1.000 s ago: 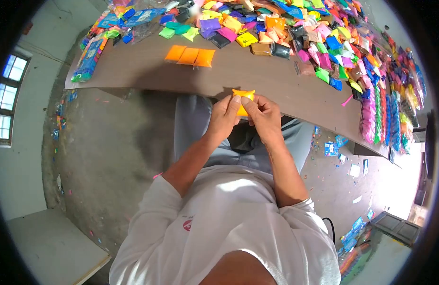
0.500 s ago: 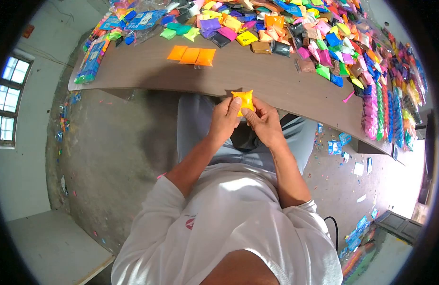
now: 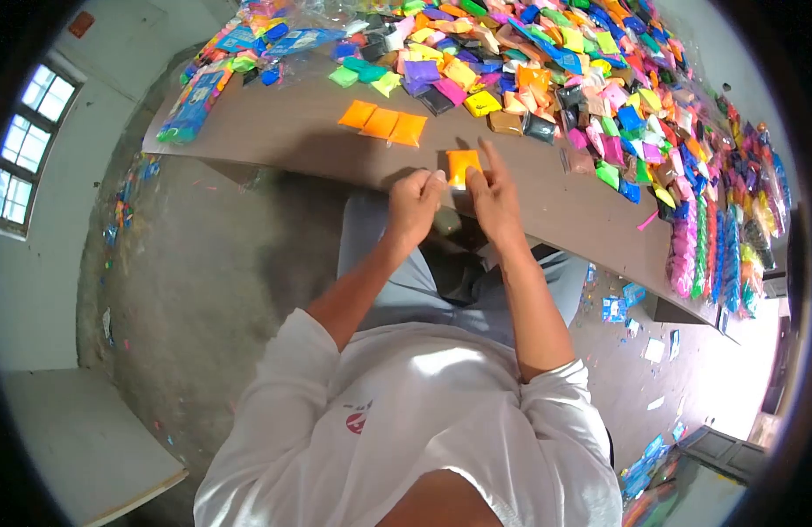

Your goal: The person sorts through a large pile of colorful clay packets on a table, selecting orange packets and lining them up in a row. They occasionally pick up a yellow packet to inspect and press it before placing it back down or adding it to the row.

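My right hand [image 3: 495, 200] has its thumb against the lower right corner of a small orange packet [image 3: 463, 165], at the front edge of the table. Its index finger points forward, clear of the packet; the other fingers are partly hidden. To the left, my left hand [image 3: 413, 209] is closed, thumb pressed to the curled index finger. Nothing shows in it, and it is apart from the packet. Farther back, a row of three orange packets [image 3: 382, 123] lies flat on the table.
A large heap of small colourful packets [image 3: 529, 79] covers the back and right of the brown table [image 3: 283, 140]. Long bags of coloured packets [image 3: 684, 246] lie at the right end. A blue-wrapped bundle [image 3: 191, 105] lies at the left end. Scraps [image 3: 615, 309] litter the floor.
My left hand has come off the orange packet. My right hand has carried the packet slightly forward over the table edge and stretched out its index finger. The camera view has shifted a little.
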Motion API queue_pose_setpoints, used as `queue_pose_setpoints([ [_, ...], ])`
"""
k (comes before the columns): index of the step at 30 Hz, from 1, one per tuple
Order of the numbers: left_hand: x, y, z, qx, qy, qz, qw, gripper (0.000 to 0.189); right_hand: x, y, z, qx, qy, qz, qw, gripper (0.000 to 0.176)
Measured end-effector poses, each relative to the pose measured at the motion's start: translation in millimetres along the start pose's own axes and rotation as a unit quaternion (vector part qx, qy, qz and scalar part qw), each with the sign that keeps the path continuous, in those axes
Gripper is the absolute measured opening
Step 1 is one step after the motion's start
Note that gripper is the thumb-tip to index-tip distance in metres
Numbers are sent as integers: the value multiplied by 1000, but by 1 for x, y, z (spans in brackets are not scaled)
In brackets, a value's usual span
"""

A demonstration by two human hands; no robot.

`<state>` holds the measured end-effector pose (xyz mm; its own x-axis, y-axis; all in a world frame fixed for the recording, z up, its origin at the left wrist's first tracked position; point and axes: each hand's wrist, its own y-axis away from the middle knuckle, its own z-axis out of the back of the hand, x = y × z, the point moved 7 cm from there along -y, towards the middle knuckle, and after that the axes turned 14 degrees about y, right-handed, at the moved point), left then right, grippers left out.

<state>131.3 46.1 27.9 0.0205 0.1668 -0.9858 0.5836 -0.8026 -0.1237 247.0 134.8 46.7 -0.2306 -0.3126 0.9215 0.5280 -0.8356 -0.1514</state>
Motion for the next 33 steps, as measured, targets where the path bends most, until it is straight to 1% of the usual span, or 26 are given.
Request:
queue_pose_setpoints([
  [1, -6, -7, 9, -21, -29, -36, 999, 35, 2, -12, 0, -17, -24, -24, 999, 43],
  [2, -12, -11, 19, -43, -58, -71, 995, 35, 1, -24, -3, -16, -24, -20, 999, 43],
  [4, -20, -19, 33, -52, -62, -71, 994, 34, -8, -49, -15, -11, 82, -19, 996, 41],
  [5, -22, -22, 42, -62, -104, -95, 988, 34, -12, -57, -20, -9, 135, -18, 991, 41],
  [6, -24, -24, 49, -71, -145, -119, 980, 33, -10, -62, -24, -7, 135, -14, 991, 41],
  [8, -18, -28, 65, -86, -171, -114, 975, 31, -2, -69, -32, 5, 228, 22, 973, 36],
  [9, -18, -28, 69, -98, -196, -105, 970, 30, 2, -70, -32, 6, 228, 24, 973, 36],
  [11, -17, -27, 68, -91, -195, -98, 972, 29, 12, -71, -32, 37, 319, 49, 946, 35],
  [13, -18, -20, 64, -85, -193, -91, 973, 28, 23, -59, -26, 27, 336, 69, 939, 36],
  [15, -29, -10, 54, -81, -257, -158, 950, 20, 30, -53, -23, 13, 353, 90, 931, 37],
  [16, -29, -8, 53, -82, -254, -161, 950, 20, 47, -47, -21, -57, 367, 206, 905, 35],
  [17, -31, -6, 49, -64, -258, -176, 948, 18, 61, -38, -19, -126, 374, 318, 862, 34],
  [18, -32, -4, 45, -46, -262, -189, 945, 17, 55, -38, -20, -128, 377, 319, 860, 34],
  [20, -32, -4, 44, -47, -264, -200, 942, 18, 40, -45, -31, -79, 382, 320, 864, 27],
  [21, -33, -4, 44, -49, -269, -207, 940, 19, 40, -45, -33, -73, 356, 315, 877, 25],
  [22, -34, -5, 45, -51, -268, -209, 939, 19, 41, -47, -33, -74, 356, 318, 876, 25],
  [25, -34, -7, 44, -36, -288, -191, 938, 19, 42, -58, -31, -66, 351, 334, 873, 21],
  [27, -30, -10, 43, -21, -314, -152, 937, 18, 50, -76, -27, -60, 290, 347, 890, 18],
  [28, -29, -10, 41, -21, -313, -152, 937, 18, 56, -84, -25, -60, 291, 347, 890, 18],
  [30, -32, -10, 38, -37, -327, -197, 923, 16, 66, -107, -16, -107, 320, 320, 885, 23],
  [31, -31, -10, 36, -38, -325, -197, 924, 16, 66, -119, -15, -142, 347, 351, 858, 28],
  [32, -31, -9, 36, -42, -326, -198, 923, 16, 61, -136, -16, -142, 349, 352, 857, 28],
  [33, -30, -9, 36, -46, -328, -198, 923, 16, 63, -147, -17, -162, 370, 378, 833, 26],
])
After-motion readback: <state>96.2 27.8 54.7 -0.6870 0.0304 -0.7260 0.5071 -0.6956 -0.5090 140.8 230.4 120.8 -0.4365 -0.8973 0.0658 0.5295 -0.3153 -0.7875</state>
